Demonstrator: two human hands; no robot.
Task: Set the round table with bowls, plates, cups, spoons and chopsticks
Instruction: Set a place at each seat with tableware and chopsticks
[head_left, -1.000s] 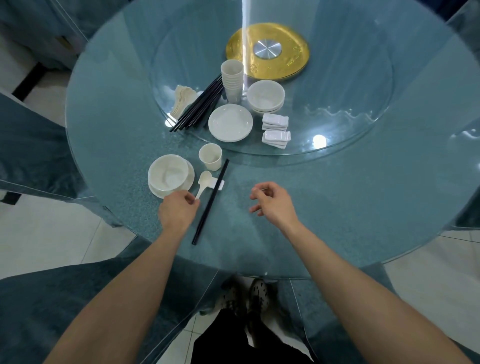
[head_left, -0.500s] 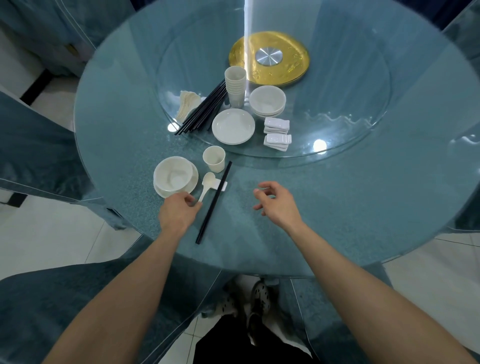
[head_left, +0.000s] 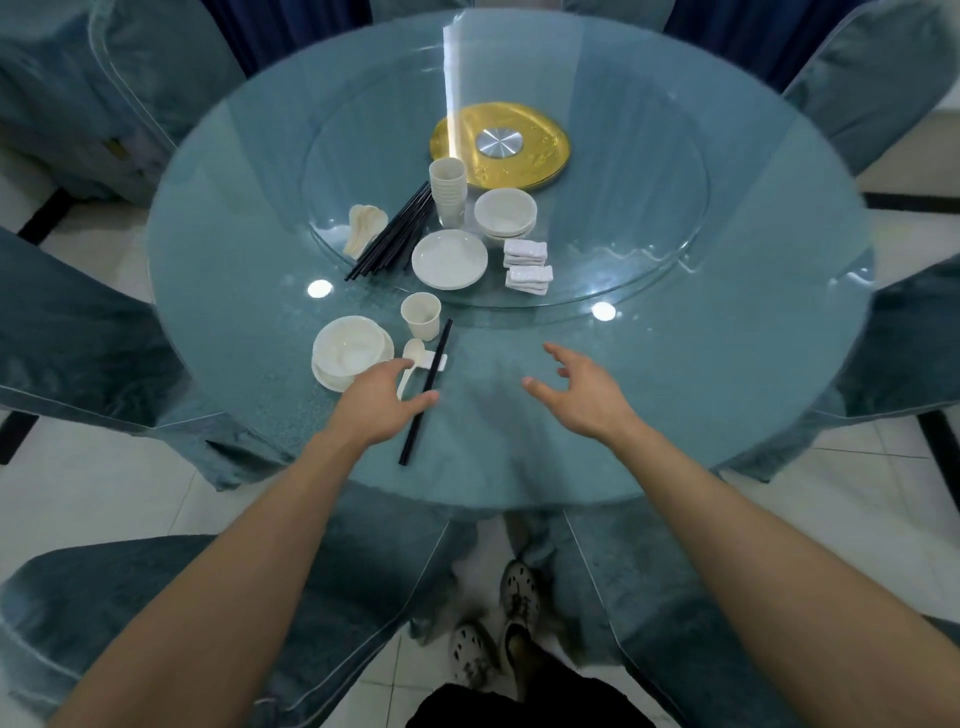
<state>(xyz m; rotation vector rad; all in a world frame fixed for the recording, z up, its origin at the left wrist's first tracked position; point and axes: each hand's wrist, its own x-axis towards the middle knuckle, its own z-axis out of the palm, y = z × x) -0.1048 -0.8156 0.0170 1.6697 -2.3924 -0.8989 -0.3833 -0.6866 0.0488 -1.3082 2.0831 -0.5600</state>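
White china made up one place at the near edge of the blue worktop (head_left: 675, 395). A bowl (head_left: 350, 349) sat on a plate (head_left: 328, 378), with a cup (head_left: 422, 316) just beyond it to the right. A spoon (head_left: 411, 356) had its scoop propped on a small rest (head_left: 437, 362). A pair of black chopsticks (head_left: 428, 389) lay across the same rest, pointing away from the person. The rest probably served to keep the eating ends off the surface. Everything looked glossy, plain and matched, and the cup stood upright with its mouth up.

The left hand (head_left: 382, 402) lay over the spoon's handle with its fingers fairly straight toward the bowl. Its thumb reached out to the chopsticks, so it seemed to be nudging the pieces straight rather than gripping any. Whether it actually touched the handle could not be told. The right hand (head_left: 582, 395) hovered spread wide and empty, well to the right of the setting.

Supplies waited on the glass turntable (head_left: 649, 208), likely so that they could be swung within reach of each seat. They were a stack of cups (head_left: 448, 192), stacked bowls (head_left: 505, 210), spare plates (head_left: 450, 259), a bundle of chopsticks (head_left: 395, 236), a heap of spoons (head_left: 363, 228) and more rests (head_left: 527, 265). Most seats looked unset, so the task seemed to be at an early stage.
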